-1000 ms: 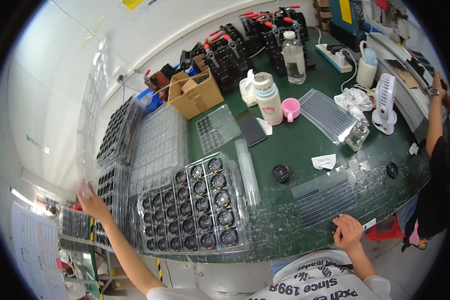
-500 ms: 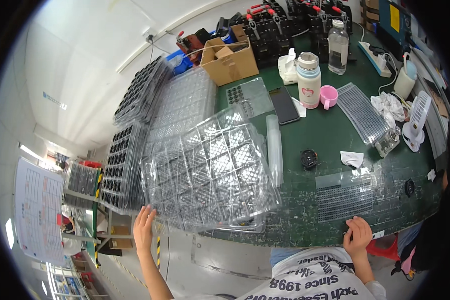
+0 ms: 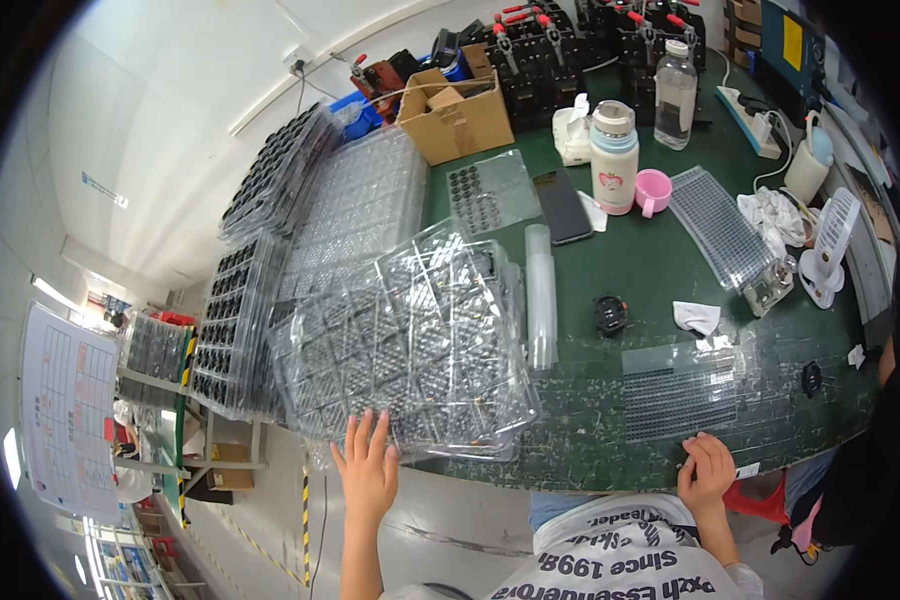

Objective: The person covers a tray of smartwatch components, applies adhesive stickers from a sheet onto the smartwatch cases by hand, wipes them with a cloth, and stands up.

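Observation:
My left hand [image 3: 370, 468] is at the near edge of a clear plastic compartment tray [image 3: 410, 340], its fingers stretched out and spread, the tips at the rim. That tray lies skewed on top of other clear trays; dark small parts show through it. My right hand [image 3: 707, 468] rests at the table's front edge with its fingers loosely curled, and no object shows in it. Just beyond it lies a clear sheet with rows of small dark pieces [image 3: 680, 392]. A round black part [image 3: 610, 314] sits farther back, and another small black part [image 3: 811, 379] lies to the right.
Stacked trays of black parts [image 3: 238, 325] stand at the left. Behind are a cardboard box [image 3: 457, 118], a phone [image 3: 565, 208], a white thermos [image 3: 614, 160], a pink cup [image 3: 653, 190] and a water bottle [image 3: 675, 95]. A small white fan [image 3: 830, 245] stands right.
My left hand has moved right, from the tray's left corner to the middle of its near edge. The tray lies lower and flatter on the stack. My right hand stays put.

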The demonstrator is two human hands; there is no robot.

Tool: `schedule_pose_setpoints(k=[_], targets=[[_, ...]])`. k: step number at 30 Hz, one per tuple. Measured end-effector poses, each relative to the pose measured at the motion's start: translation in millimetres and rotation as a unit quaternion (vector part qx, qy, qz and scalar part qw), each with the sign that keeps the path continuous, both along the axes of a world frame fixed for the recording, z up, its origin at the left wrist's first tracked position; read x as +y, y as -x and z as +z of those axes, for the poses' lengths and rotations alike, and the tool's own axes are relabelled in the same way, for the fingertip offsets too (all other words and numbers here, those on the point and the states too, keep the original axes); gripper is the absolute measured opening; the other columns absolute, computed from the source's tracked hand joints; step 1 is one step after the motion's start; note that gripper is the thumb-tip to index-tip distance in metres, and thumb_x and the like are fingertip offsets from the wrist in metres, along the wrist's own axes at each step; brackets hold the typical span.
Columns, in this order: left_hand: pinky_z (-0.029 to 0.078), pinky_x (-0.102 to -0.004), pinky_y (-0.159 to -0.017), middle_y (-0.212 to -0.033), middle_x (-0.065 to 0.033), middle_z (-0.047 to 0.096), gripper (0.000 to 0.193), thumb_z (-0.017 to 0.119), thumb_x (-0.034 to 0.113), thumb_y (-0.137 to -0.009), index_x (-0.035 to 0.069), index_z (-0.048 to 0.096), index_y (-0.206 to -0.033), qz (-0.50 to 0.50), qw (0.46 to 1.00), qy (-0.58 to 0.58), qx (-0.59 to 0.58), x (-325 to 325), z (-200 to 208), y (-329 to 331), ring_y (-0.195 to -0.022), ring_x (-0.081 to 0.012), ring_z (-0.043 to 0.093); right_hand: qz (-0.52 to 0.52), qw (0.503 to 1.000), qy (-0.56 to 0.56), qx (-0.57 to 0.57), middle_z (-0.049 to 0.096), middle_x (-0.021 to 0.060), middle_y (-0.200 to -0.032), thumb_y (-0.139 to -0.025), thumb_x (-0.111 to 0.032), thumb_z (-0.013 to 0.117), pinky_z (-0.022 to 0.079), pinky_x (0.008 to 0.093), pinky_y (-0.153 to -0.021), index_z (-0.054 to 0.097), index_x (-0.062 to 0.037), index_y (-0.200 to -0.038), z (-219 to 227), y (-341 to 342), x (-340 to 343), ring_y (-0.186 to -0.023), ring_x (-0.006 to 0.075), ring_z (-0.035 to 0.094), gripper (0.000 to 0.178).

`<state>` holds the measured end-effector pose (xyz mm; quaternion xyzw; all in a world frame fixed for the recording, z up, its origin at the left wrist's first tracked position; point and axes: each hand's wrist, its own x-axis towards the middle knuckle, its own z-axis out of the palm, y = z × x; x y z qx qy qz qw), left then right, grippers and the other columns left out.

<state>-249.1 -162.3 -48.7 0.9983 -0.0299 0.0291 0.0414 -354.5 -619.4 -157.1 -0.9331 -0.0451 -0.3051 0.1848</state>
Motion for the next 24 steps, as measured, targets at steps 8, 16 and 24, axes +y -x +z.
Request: schedule_pose_setpoints(k=[8, 16, 24], targets=[[0.026, -0.0493, -0.112, -0.137, -0.0090, 0.050, 0.043, 0.055, 0.008, -0.085, 0.013, 0.058, -0.128, -0.051, 0.995, 0.079, -0.018, 52, -5, 11, -0.138, -0.0349, 0.034, 0.000, 1.000, 0.008, 0.004, 0.064, 0.0076, -0.096, -0.070, -0.001, 0.059, 0.052, 0.0390, -0.078, 0.065, -0.0064, -0.099, 1, 1, 1, -0.094, 0.0298, 0.064, 0.030], [0.038, -0.0464, -0.102, -0.115, -0.0112, 0.057, 0.029, 0.074, 0.015, -0.075, 0.007, 0.063, -0.101, -0.040, 0.991, 0.113, -0.062, 74, -4, 0, -0.123, -0.0375, 0.047, -0.007, 1.000, -0.002, -0.001, 0.065, 0.0075, -0.096, -0.069, -0.001, 0.059, 0.052, 0.0382, -0.077, 0.065, -0.0068, -0.099, -2, 0, 0, -0.093, 0.0292, 0.065, 0.031], [0.041, -0.0447, -0.095, -0.105, -0.0113, 0.060, 0.020, 0.073, 0.010, -0.078, 0.006, 0.063, -0.094, -0.012, 0.994, 0.091, -0.061, 78, -2, 3, -0.113, -0.0357, 0.052, -0.004, 1.000, -0.004, -0.001, 0.065, 0.0072, -0.095, -0.068, -0.001, 0.058, 0.052, 0.0385, -0.077, 0.066, -0.0069, -0.096, 1, -2, 1, -0.093, 0.0291, 0.065, 0.030]])
